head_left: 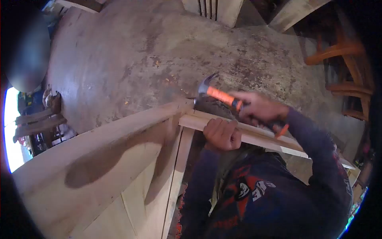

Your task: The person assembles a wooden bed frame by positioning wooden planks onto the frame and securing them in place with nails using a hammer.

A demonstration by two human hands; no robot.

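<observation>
Head view showed a worn, stained floor [139,59] spreading across the upper half. Next in size came a pale wooden panel [99,179], filling the lower left, with a thick edge board that ran up to a corner near the middle and dark shadows across its face. At the lower right was the person's dark printed shirt [254,191]. An orange-brown wooden chair [338,51] stood at the right edge.

From that corner, a pale wooden rail [258,135] slanted down to the right, passing in front of the body. The right arm [314,143] was bent at the elbow, its forearm angled up and leftward over the rail; the left arm [203,171] rose from the bottom edge, nearly straight up to the wrist.

A hammer [223,96] with an orange and black handle hung just above the corner, its claw pointing up and its head apart from the wood. The right hand [260,107], slightly blurred, was closed around the handle. The left hand [222,134] was curled firmly over the rail near its end, knuckles upward. Smallest was a shiny spot [195,101] at the corner, too blurred to identify.
</observation>
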